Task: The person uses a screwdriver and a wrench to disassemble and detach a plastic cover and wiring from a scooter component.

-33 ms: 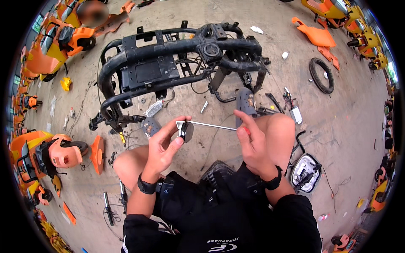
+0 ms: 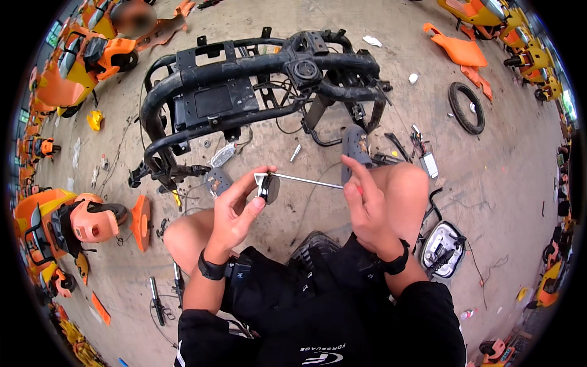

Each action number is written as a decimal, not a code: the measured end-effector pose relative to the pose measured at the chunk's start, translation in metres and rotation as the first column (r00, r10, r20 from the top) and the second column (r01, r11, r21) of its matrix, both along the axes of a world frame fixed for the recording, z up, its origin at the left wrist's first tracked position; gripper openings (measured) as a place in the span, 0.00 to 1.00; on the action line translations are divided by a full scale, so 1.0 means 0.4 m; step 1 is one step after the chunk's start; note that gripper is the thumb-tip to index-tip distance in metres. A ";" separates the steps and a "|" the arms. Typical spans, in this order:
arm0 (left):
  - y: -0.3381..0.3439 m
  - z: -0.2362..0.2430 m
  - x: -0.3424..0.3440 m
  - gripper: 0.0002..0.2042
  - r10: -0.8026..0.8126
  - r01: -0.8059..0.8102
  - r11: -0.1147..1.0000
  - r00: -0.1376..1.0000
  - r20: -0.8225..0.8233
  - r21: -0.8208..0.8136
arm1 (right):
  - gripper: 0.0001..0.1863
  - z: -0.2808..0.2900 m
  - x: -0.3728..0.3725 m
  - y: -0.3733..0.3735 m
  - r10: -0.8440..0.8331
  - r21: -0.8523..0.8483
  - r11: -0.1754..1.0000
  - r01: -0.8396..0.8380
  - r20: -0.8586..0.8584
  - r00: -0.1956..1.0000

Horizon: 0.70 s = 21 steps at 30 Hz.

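My left hand grips a small dark round part fitted with a pale angled bracket. My right hand is closed round the red handle of a screwdriver, index finger raised. The long metal shaft reaches across to the bracket at my left hand; whether its tip engages a screw is too small to tell. Beyond my hands stands a black tubular scooter frame with cables and brackets. My bent legs sit below it, a grey clog near its right end.
Metal rods, a controller with wires, a housing and a tire lie on the concrete floor. Orange panels lie at upper right. Orange-yellow scooters line both sides.
My hands, with the held part and screwdriver, appear very slightly higher in the picture. Their grips are the same.
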<state>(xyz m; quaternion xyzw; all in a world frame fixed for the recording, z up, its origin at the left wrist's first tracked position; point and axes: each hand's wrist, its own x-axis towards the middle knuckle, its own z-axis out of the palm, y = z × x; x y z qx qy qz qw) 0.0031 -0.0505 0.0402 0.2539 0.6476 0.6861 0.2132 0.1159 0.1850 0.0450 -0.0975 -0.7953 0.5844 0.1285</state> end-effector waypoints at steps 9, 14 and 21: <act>0.031 0.006 -0.005 0.24 -0.010 0.010 1.000 0.999 0.044 0.001 | 0.21 0.007 0.003 0.014 0.045 -0.267 0.964 -0.003 0.151 0.988; 0.034 -0.002 -0.011 0.25 -0.016 0.009 0.997 0.995 0.099 0.072 | 0.18 0.003 -0.013 0.006 0.008 0.197 0.980 0.018 -0.130 0.991; 0.010 -0.012 -0.012 0.25 -0.032 0.028 0.998 0.997 0.067 0.059 | 0.16 0.005 -0.002 -0.014 0.018 -0.103 0.995 -0.012 0.052 0.998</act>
